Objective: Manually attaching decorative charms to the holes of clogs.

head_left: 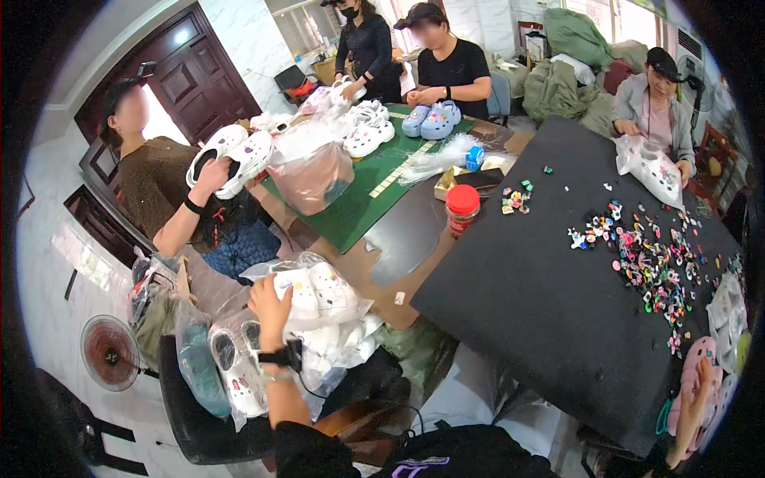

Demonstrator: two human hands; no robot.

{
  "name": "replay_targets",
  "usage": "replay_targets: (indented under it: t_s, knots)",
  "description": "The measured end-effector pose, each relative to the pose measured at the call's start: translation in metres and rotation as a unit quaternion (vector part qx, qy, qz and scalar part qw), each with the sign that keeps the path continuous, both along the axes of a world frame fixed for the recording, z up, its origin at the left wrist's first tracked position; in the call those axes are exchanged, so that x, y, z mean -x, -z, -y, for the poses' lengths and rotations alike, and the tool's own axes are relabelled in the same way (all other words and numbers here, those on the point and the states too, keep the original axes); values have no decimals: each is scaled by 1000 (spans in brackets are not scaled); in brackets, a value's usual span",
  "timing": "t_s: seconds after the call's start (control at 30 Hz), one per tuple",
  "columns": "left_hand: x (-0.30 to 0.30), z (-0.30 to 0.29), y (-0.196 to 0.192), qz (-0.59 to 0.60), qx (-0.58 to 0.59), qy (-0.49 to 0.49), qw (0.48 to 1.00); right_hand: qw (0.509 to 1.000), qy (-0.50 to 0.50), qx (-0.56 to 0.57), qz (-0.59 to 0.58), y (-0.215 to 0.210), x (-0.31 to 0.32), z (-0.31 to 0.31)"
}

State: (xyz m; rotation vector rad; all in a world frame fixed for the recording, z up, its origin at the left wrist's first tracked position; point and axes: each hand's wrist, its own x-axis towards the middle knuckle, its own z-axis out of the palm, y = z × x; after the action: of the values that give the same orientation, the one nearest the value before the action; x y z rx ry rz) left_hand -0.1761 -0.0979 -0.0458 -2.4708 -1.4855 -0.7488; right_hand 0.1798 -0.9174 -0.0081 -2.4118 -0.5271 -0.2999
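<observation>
My left hand [271, 309] grips the edge of a pair of white clogs [312, 293] in a clear plastic bag, on top of a pile of bagged shoes. A wristband sits on that wrist. Beside the pile are another bagged white clog [237, 374] and a bagged teal pair [199, 362]. Far to the right, my right hand [695, 402] lies with fingers stretched along a pink clog [704, 350] at the black table's edge. The underside of that hand is hidden. White bagged shoes [727, 315] lie just beyond the pink clog.
Many small colourful shoe charms [649, 263] are scattered over the black table [510, 295]. A red-lidded jar [462, 209] stands near the green mat [351, 219]. One person holds white clogs [231, 159]; others work around the tables. A fan [110, 353] stands at left.
</observation>
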Motion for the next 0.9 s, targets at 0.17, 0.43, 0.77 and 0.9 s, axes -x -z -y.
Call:
replay_targets:
  t_s: [0.17,0.43,0.77,0.9]
  knots:
    - [6,-111,-9,-199,165,81,963,996,-18,-84,-5,-14,28,-52]
    - [24,-174,39,-84,170,193,963,990,28,-129,-53,-45,79,-66]
    - [-39,77,-116,176,183,306,918,992,-98,-66,-35,-53,77,-92]
    - [-74,139,-134,95,156,383,906,962,-240,-124,-31,-24,66,-142]
